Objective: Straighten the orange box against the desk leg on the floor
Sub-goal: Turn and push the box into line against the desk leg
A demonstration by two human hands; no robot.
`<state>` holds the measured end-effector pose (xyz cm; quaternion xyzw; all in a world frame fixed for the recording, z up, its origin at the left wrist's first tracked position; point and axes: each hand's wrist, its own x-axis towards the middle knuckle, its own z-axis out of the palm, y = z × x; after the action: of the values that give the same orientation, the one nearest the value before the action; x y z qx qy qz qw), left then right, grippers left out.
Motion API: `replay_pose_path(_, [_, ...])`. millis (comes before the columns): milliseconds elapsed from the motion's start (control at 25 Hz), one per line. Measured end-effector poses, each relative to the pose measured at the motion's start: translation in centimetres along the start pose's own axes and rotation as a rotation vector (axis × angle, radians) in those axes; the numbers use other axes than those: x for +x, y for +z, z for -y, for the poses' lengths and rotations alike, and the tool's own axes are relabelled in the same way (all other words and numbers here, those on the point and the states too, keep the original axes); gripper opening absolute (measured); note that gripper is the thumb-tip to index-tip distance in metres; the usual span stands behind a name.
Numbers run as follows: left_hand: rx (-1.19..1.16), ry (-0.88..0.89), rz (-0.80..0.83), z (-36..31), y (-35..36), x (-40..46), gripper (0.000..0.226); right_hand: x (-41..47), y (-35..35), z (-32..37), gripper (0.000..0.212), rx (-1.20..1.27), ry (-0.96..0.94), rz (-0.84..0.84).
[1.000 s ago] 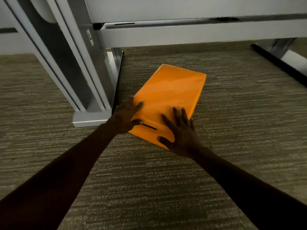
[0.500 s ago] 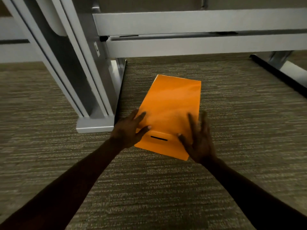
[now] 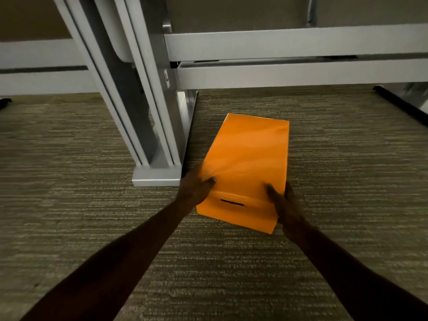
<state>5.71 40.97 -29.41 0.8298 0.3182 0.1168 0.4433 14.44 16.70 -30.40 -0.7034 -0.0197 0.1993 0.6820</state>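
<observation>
Orange rectangular cardboard box (image 3: 247, 163) lies on striped grey carpet floor (image 3: 347, 181) beside the grey metal desk leg (image 3: 159, 126).
We clamp it with left hand (image 3: 194, 189) and right hand (image 3: 286, 206), fingers pressed on both sides.

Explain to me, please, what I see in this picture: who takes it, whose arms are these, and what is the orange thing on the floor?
There is no machine here. A person wears a wide-angle camera on the head, and it looks forward and down, so the two arms coming from the bottom edge are that person's own. The only picture from this moment is this head view.

The floor is grey-green striped carpet. On it lies an orange box with a dark slot in its near face. Beside it, on its left, stands a grey metal desk leg on a flat foot. A narrow strip of carpet shows between box and leg.

The left hand grips the box's near left corner and the right hand its near right corner.
</observation>
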Motion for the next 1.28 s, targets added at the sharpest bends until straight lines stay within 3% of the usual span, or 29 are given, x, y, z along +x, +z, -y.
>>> replay_pose_path(360, [0.031, -0.007, -0.120, 4.0, -6.5, -3.6, 0.068, -1.8, 6.6, 0.1, 0.059, -0.040, -0.061, 0.122])
replay_pose_path(560, [0.098, -0.029, -0.127, 5.1, -6.9, -4.1, 0.076, -2.2, 6.6, 0.0, 0.060, -0.075, -0.055, 0.150])
replay_pose_path(720, [0.110, -0.036, -0.131, 4.2, -6.4, -3.4, 0.068, -0.7, 5.8, 0.0, 0.082, -0.206, -0.011, 0.183])
replay_pose_path(840, [0.147, -0.086, -0.091, 3.2, -6.4, -2.5, 0.078, 0.9, 6.1, 1.2, 0.096, -0.263, -0.040, 0.150])
replay_pose_path(1040, [0.186, -0.084, 0.059, 2.3, -6.1, -1.8, 0.096, 2.5, 7.5, 1.3, 0.105, -0.616, -0.121, 0.142])
replay_pose_path(1280, [0.330, -0.020, 0.094, 2.9, -6.3, -1.3, 0.104, 3.3, 7.1, 0.0, 0.112, -0.748, -0.185, 0.183])
